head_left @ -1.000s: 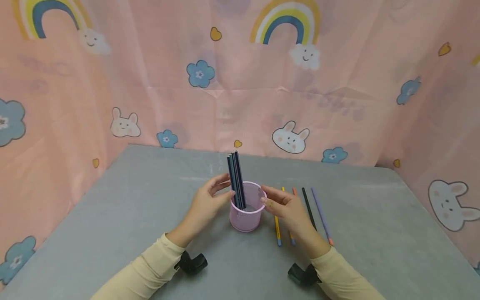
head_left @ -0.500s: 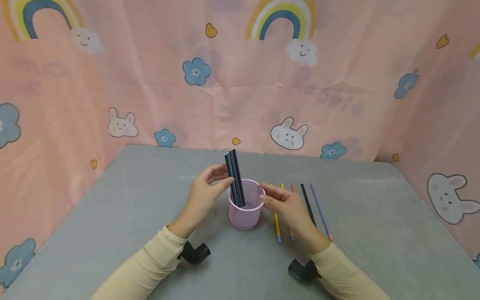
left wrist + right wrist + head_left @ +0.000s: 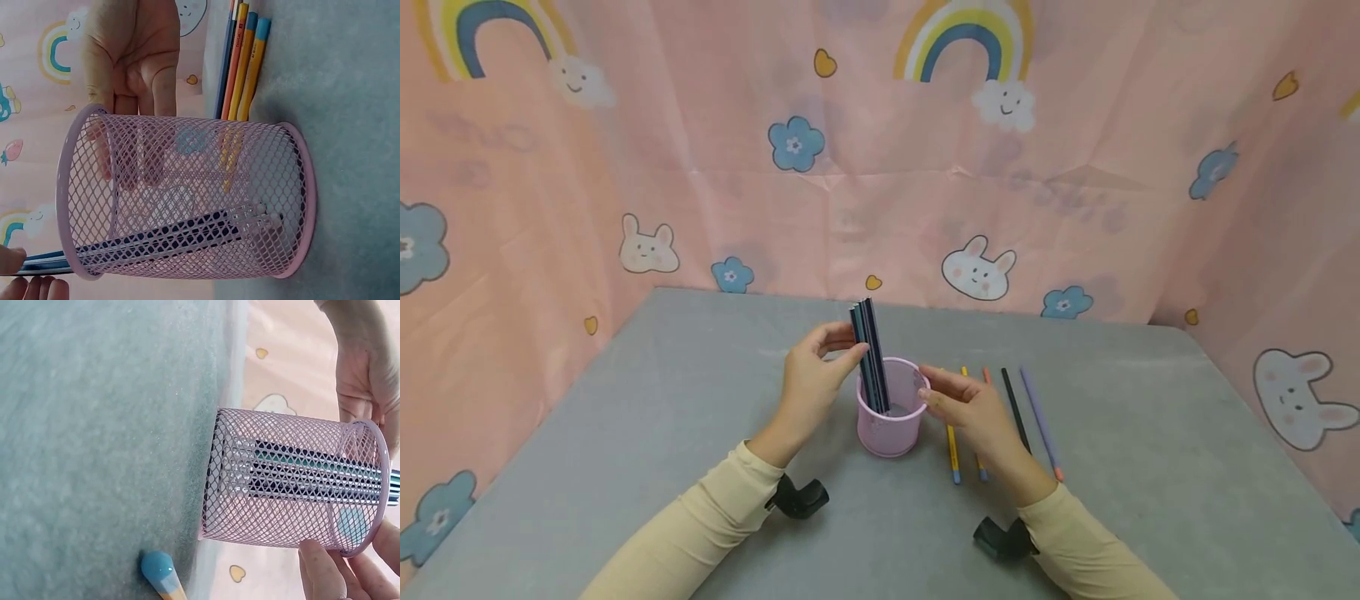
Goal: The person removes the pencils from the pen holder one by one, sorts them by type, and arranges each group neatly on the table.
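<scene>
A pink mesh pencil cup [image 3: 889, 435] stands upright on the table. Inside it, several dark pencils [image 3: 871, 358] lean together to the left, their upper halves above the rim; through the mesh in the right wrist view their pale lower ends [image 3: 242, 465] show near the cup's bottom. My left hand [image 3: 811, 375] pinches the bunch above the rim, thumb in front and fingers behind. With my right hand [image 3: 981, 417] I hold the cup's right side near its rim. The left wrist view shows that hand's fingers partly behind the mesh.
Right of the cup, a yellow pencil [image 3: 953, 454], an orange-topped pencil [image 3: 987, 377], a black pencil [image 3: 1015, 408] and a purple pencil [image 3: 1041, 421] lie side by side on the grey table [image 3: 700, 400], partly under my right hand. A pink patterned curtain [image 3: 880, 208] hangs behind.
My left hand has slid up along the dark pencils, from rim level to higher on the bunch. The right hand and the cup stay in place.
</scene>
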